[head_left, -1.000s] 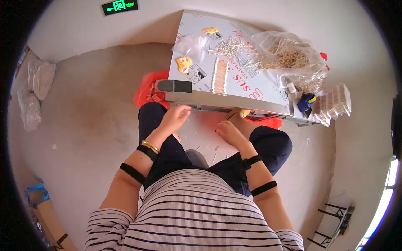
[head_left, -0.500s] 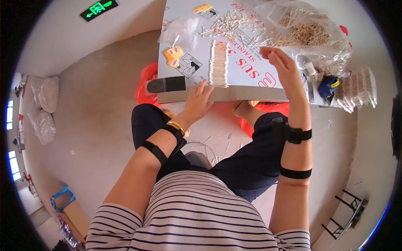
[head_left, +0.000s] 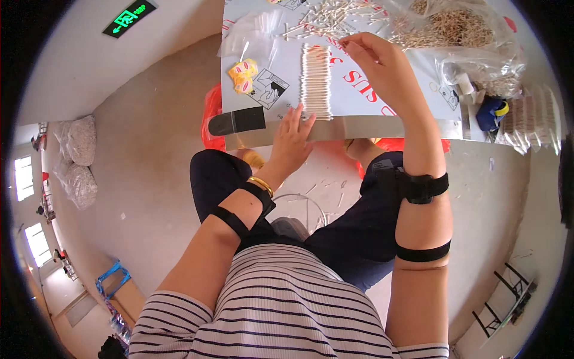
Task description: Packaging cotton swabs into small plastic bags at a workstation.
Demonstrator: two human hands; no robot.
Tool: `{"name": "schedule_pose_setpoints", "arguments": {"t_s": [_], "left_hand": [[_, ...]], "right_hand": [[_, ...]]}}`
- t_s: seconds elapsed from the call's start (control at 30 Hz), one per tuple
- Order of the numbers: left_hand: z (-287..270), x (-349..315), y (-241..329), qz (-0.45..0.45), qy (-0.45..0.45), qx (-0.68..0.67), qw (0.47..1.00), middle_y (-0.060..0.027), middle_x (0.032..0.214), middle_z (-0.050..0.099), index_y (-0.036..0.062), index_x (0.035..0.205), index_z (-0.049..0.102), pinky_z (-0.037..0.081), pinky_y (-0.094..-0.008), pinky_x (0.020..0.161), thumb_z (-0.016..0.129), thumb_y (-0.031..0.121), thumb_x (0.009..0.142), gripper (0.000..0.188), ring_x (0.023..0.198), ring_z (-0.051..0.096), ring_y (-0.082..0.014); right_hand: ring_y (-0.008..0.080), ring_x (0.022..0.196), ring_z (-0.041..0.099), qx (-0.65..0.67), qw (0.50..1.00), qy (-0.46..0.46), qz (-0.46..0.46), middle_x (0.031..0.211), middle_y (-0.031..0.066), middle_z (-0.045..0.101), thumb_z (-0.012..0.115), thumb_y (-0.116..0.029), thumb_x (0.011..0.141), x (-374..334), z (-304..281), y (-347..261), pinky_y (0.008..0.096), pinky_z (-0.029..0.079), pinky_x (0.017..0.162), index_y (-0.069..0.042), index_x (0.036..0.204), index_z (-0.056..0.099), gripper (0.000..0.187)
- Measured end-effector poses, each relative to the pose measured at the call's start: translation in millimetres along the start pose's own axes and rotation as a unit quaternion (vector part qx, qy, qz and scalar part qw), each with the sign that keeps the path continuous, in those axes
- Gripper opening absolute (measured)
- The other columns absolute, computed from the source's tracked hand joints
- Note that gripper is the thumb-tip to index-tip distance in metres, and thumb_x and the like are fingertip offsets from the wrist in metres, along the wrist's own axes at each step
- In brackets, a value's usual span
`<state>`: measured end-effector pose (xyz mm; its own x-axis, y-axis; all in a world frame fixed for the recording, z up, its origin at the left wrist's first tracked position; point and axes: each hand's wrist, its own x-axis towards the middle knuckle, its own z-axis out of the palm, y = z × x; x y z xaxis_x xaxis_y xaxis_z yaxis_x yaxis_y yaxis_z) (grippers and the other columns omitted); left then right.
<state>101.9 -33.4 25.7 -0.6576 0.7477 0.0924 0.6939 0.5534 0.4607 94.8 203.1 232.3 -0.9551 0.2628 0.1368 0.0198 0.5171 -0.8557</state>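
Note:
A neat row of cotton swabs (head_left: 316, 84) lies side by side on the table, forming a narrow column that runs away from me. My left hand (head_left: 292, 139) is at the near end of this row, fingers spread at the table's front edge, with the fingertips by the lowest swabs. Beyond the row is a loose pile of cotton swabs (head_left: 341, 19). My right hand (head_left: 382, 66) hovers over the table to the right of the row's far end. Its fingers are bent with the tips together, and whatever they pinch is too small to make out.
Clear plastic bags (head_left: 254, 36), yellow packets (head_left: 243, 75) and a black strip (head_left: 237, 122) are on the left. A large bag of swabs (head_left: 460, 30), a blue tape dispenser (head_left: 492, 113) and packed swab bags (head_left: 532, 119) occupy the right. Red bags hang below the table.
My right hand has moved left and away from me, toward the row's far end, and its fingers are more bent. My left hand stays by the near end. The view has shifted slightly.

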Motion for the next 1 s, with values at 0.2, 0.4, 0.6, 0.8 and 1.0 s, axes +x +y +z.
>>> {"name": "schedule_pose_setpoints", "arguments": {"t_s": [0.2, 0.4, 0.6, 0.8, 1.0], "left_hand": [[5.7, -2.7, -4.0, 0.019, 0.001, 0.005, 1.000, -0.0189, 0.165, 0.020, 0.0166, 0.155, 0.037, 0.024, -0.0561, 0.122, 0.074, 0.018, 0.084, 0.080, 0.150, 0.023, -0.0457], [7.0, -3.9, -6.6, 0.018, 0.000, 0.004, 1.000, -0.0195, 0.164, 0.021, 0.0163, 0.154, 0.038, 0.024, -0.0560, 0.122, 0.073, 0.019, 0.085, 0.078, 0.150, 0.024, -0.0456], [5.0, 0.8, -7.0, 0.021, 0.023, -0.005, 1.000, -0.0205, 0.163, 0.023, 0.0137, 0.152, 0.040, 0.027, -0.0549, 0.120, 0.072, 0.022, 0.087, 0.073, 0.149, 0.025, -0.0456], [1.9, 5.3, -4.8, 0.008, 0.020, 0.026, 0.999, -0.0207, 0.162, 0.024, 0.0125, 0.150, 0.042, 0.028, -0.0539, 0.119, 0.071, 0.023, 0.089, 0.069, 0.149, 0.026, -0.0453], [1.4, 4.8, -4.0, 0.007, 0.019, 0.021, 1.000, -0.0206, 0.162, 0.025, 0.0127, 0.149, 0.043, 0.027, -0.0536, 0.120, 0.070, 0.023, 0.089, 0.067, 0.149, 0.026, -0.0455]], "right_hand": [[0.0318, 0.084, 0.071, -0.029, 0.998, 0.013, -0.050, 0.094, 0.0164, 0.075, 0.064, -0.024, 0.097, 9.1, 15.3, -0.4, 0.0374, 0.054, 0.078, -0.001, 0.107, 0.072, 0.027], [0.0338, 0.083, 0.071, -0.026, 0.998, -0.008, -0.050, 0.092, 0.0182, 0.074, 0.065, -0.025, 0.096, 15.4, 28.9, -2.4, 0.0383, 0.055, 0.077, 0.001, 0.103, 0.071, 0.028], [0.0356, 0.085, 0.071, -0.042, 0.996, -0.010, -0.079, 0.093, 0.0184, 0.074, 0.064, -0.027, 0.096, 19.1, 35.5, 4.5, 0.0405, 0.055, 0.078, 0.000, 0.104, 0.072, 0.030], [0.0358, 0.089, 0.071, -0.049, 0.997, -0.022, -0.060, 0.097, 0.0179, 0.075, 0.062, -0.028, 0.096, 19.4, 36.5, -0.1, 0.0416, 0.055, 0.081, -0.003, 0.104, 0.074, 0.029], [0.0214, 0.092, 0.068, -0.082, 0.994, -0.063, -0.039, 0.103, 0.0107, 0.075, 0.063, -0.026, 0.101, 19.7, 33.7, -0.4, 0.0329, 0.052, 0.082, -0.004, 0.115, 0.072, 0.028]]}}
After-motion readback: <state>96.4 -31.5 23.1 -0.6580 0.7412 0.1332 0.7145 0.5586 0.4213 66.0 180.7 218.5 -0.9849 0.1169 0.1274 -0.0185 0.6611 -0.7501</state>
